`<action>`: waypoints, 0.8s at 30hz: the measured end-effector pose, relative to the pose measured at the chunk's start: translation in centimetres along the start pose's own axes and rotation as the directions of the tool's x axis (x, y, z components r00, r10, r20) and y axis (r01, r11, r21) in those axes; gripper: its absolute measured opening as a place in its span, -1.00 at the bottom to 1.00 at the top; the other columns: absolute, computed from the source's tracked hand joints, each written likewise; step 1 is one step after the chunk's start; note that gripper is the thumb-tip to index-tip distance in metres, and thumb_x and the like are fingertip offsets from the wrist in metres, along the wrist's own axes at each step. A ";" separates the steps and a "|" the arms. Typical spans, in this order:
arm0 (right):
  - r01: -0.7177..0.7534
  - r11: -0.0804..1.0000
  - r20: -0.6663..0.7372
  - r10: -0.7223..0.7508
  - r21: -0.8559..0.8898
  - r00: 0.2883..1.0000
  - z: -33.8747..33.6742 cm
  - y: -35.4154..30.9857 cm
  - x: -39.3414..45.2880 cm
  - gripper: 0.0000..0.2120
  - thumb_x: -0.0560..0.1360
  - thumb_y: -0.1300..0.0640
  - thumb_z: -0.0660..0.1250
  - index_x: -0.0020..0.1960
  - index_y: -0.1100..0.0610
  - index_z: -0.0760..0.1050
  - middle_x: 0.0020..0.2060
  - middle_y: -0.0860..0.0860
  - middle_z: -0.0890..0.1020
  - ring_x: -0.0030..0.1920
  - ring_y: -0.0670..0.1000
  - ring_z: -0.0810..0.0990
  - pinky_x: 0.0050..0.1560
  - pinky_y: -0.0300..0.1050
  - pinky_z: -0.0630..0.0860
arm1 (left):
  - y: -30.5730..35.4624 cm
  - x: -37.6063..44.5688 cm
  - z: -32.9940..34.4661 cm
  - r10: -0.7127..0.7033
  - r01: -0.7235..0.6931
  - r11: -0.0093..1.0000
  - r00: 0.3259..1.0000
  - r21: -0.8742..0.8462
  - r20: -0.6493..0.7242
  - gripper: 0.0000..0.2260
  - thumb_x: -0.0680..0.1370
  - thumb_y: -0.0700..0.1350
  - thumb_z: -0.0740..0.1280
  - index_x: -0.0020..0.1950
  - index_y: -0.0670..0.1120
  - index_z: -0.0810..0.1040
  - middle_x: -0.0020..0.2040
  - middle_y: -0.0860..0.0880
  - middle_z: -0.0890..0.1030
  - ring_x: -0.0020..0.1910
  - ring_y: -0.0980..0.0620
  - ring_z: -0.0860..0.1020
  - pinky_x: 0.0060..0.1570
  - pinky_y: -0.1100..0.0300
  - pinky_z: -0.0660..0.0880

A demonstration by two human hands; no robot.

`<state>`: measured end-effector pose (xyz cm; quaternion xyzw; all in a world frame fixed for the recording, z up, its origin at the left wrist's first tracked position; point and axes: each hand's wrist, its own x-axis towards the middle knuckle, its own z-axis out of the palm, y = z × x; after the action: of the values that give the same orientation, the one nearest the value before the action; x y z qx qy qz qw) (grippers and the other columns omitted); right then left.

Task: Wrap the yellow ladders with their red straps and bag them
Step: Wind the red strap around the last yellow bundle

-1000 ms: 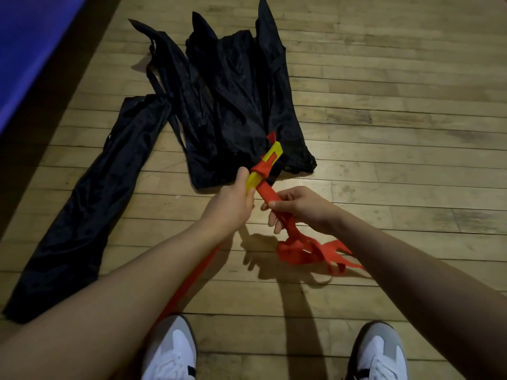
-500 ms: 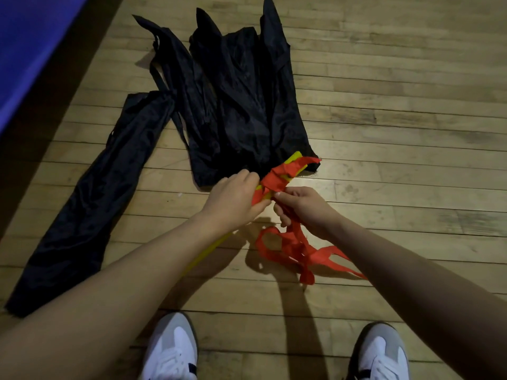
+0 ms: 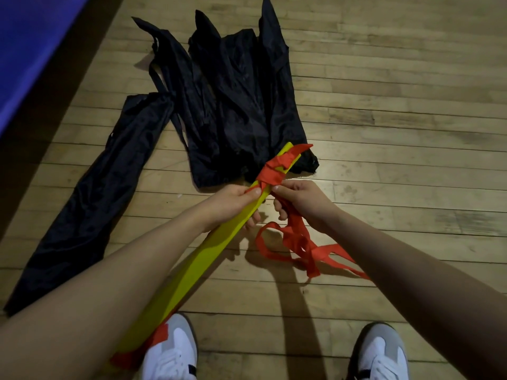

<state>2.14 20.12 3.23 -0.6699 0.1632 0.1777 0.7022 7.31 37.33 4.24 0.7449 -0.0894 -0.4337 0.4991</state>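
While the black bags point(image 3: 230, 105) lie flat on the wooden floor point(image 3: 397, 119), wrapping is under way: left hand point(image 3: 233, 204) clamps the yellow ladder point(image 3: 208, 250), right hand point(image 3: 299, 198) pinches the red strap point(image 3: 270, 174); next, probably another tight turn.

The yellow ladder's point(image 3: 216, 242) lower end is hidden behind the left forearm point(image 3: 115, 292).

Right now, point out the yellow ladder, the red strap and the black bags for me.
yellow ladder point(image 3: 219, 242), head view, flat yellow face below the left hand.
red strap point(image 3: 270, 175), head view, wound band near the ladder's far end.
black bags point(image 3: 238, 105), head view, middle of the pile.
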 end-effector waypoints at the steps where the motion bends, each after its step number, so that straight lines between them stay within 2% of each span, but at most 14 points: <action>1: -0.016 1.000 0.019 0.016 0.001 1.000 -0.1 -0.1 0.0 -0.84 0.60 0.24 0.23 0.02 0.30 0.55 -0.38 0.12 0.54 -0.49 -0.02 0.50 -0.41 -0.21 0.49 | 0.0 0.0 0.1 0.011 -0.010 0.999 0.999 0.035 -0.037 -0.71 0.67 -0.02 0.13 0.02 -0.21 0.51 -0.25 -0.12 0.60 -0.35 0.00 0.57 -0.29 0.12 0.53; 5: -0.158 0.977 0.135 0.177 -0.142 0.975 -0.1 -0.3 -0.4 -0.93 0.55 0.27 0.33 -0.06 0.29 0.52 -0.35 0.13 0.60 -0.49 -0.06 0.56 -0.46 -0.27 0.48 | -0.4 0.5 0.3 0.024 0.006 0.995 0.957 0.104 -0.289 -0.69 0.64 0.00 0.19 -0.13 -0.18 0.55 -0.29 -0.11 0.59 -0.36 -0.04 0.57 -0.18 0.00 0.58; 7: -0.166 0.965 0.171 0.201 -0.202 0.965 0.0 -0.3 -0.7 -0.90 0.54 0.25 0.34 -0.02 0.30 0.52 -0.32 0.12 0.63 -0.47 -0.07 0.57 -0.44 -0.29 0.47 | -0.6 0.5 0.4 0.096 0.034 0.954 0.906 0.298 -0.413 -0.68 0.62 0.03 0.21 -0.20 -0.15 0.53 -0.29 -0.10 0.61 -0.32 -0.07 0.59 -0.23 0.04 0.53; 9: -0.125 0.961 0.195 0.176 -0.248 0.965 0.3 -0.4 -0.7 -0.93 0.55 0.24 0.32 -0.06 0.26 0.51 -0.31 0.11 0.63 -0.46 -0.08 0.54 -0.43 -0.29 0.45 | -0.7 0.4 0.7 0.169 0.087 0.873 0.869 0.481 -0.464 -0.68 0.61 0.03 0.22 -0.29 -0.08 0.42 -0.33 -0.06 0.52 -0.33 -0.06 0.51 -0.37 0.10 0.39; 11: -0.085 0.961 0.189 0.137 -0.261 0.972 0.9 -0.4 -0.6 -0.92 0.57 0.25 0.29 -0.10 0.22 0.48 -0.35 0.08 0.57 -0.46 -0.08 0.48 -0.43 -0.28 0.42 | -0.7 0.3 0.8 0.168 0.138 0.824 0.867 0.550 -0.469 -0.72 0.59 0.04 0.26 -0.26 -0.07 0.38 -0.31 -0.06 0.49 -0.30 -0.07 0.48 -0.34 0.09 0.38; 13: -0.055 0.969 0.147 0.093 -0.242 0.985 1.4 -0.3 -0.5 -0.90 0.59 0.23 0.26 -0.05 0.26 0.47 -0.40 0.04 0.48 -0.47 -0.08 0.40 -0.44 -0.25 0.37 | -0.6 0.3 0.7 0.148 0.162 0.813 0.872 0.560 -0.467 -0.75 0.54 0.06 0.30 -0.14 -0.11 0.42 -0.20 -0.10 0.55 -0.21 -0.12 0.54 -0.24 0.03 0.50; 15: -0.012 0.977 0.108 0.036 -0.215 0.993 1.8 -0.3 -0.4 -0.87 0.60 0.21 0.24 -0.03 0.28 0.47 -0.44 0.00 0.41 -0.46 -0.08 0.33 -0.42 -0.21 0.28 | -0.7 0.2 0.7 0.146 0.160 0.809 0.877 0.565 -0.458 -0.75 0.54 0.05 0.30 -0.01 -0.11 0.38 -0.09 -0.12 0.54 -0.13 -0.13 0.54 -0.18 0.02 0.50; 17: 0.017 0.982 0.079 -0.002 -0.187 0.997 2.0 -0.7 -0.4 -0.84 0.60 0.18 0.25 -0.13 0.22 0.44 -0.48 -0.03 0.39 -0.47 -0.09 0.30 -0.44 -0.24 0.26 | -0.9 0.1 1.0 0.124 0.132 0.819 0.910 0.559 -0.397 -0.68 0.56 0.05 0.28 0.14 -0.13 0.30 0.03 -0.14 0.48 -0.05 -0.12 0.50 -0.15 0.05 0.43; 19: 0.026 0.978 0.067 -0.013 -0.206 0.998 1.9 -1.0 -0.2 -0.81 0.59 0.15 0.27 -0.16 0.22 0.43 -0.48 -0.02 0.40 -0.49 -0.09 0.31 -0.46 -0.25 0.28 | -1.0 0.1 1.2 0.055 0.124 0.837 0.950 0.533 -0.307 -0.58 0.55 0.08 0.27 0.26 -0.14 0.24 0.14 -0.14 0.38 0.08 -0.13 0.47 -0.03 0.02 0.44; 22: -0.009 0.974 0.058 0.023 -0.225 0.998 1.9 -0.9 0.0 -0.83 0.56 0.17 0.33 -0.14 0.25 0.45 -0.46 0.04 0.46 -0.51 -0.06 0.38 -0.47 -0.21 0.35 | -1.1 0.3 0.6 -0.044 0.155 0.844 0.974 0.514 -0.221 -0.57 0.56 0.08 0.24 0.29 -0.13 0.21 0.20 -0.13 0.29 0.22 -0.15 0.37 0.20 -0.05 0.37; 24: -0.057 0.981 0.049 0.067 -0.184 0.997 1.5 -0.8 0.0 -0.85 0.54 0.21 0.35 -0.17 0.24 0.46 -0.43 0.10 0.52 -0.53 -0.03 0.45 -0.50 -0.20 0.41 | -1.0 0.2 0.0 0.027 0.102 0.847 0.972 0.522 -0.235 -0.62 0.56 0.03 0.28 0.24 -0.14 0.25 0.16 -0.11 0.31 0.19 -0.13 0.39 0.14 0.01 0.38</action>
<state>2.46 21.60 4.02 -0.7208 0.1478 0.2321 0.6362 7.10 37.75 3.28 0.9008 -0.1318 -0.3113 0.2725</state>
